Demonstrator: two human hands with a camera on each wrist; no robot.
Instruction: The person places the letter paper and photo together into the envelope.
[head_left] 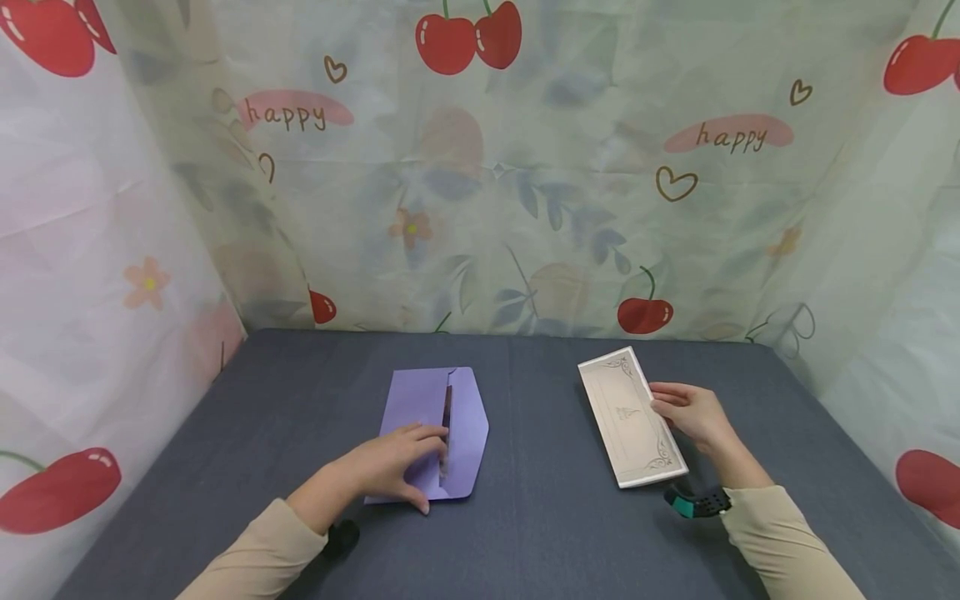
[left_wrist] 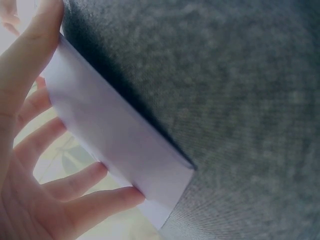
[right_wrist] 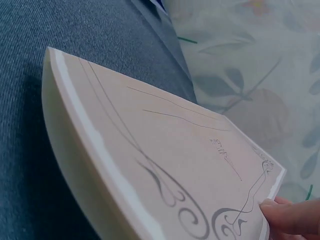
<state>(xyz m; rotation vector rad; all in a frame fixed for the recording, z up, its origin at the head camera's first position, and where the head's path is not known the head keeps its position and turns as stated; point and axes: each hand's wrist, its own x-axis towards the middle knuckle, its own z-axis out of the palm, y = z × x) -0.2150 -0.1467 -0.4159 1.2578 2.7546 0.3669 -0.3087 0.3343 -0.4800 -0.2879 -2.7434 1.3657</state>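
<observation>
A purple envelope (head_left: pixel 467 442) lies on the dark table left of centre, its pointed flap open towards the right. My left hand (head_left: pixel 401 462) holds it, fingertips at the dark slit of its mouth and the thumb at its near edge. In the left wrist view, the pale underside of the envelope (left_wrist: pixel 115 125) spans from thumb to fingertips. To the right, my right hand (head_left: pixel 697 417) pinches a cream folded card (head_left: pixel 626 417) by its right long edge, tilted over the table. Scroll ornaments and fine lines decorate the card (right_wrist: pixel 165 145), whose layers part slightly at one end.
A dark blue-grey cloth covers the table (head_left: pixel 525 542). Behind it hangs a pale curtain (head_left: pixel 555 250) printed with cherries, leaves and "happy", with more printed cloth at both sides. A black and teal strap (head_left: pixel 697 502) is on the right wrist.
</observation>
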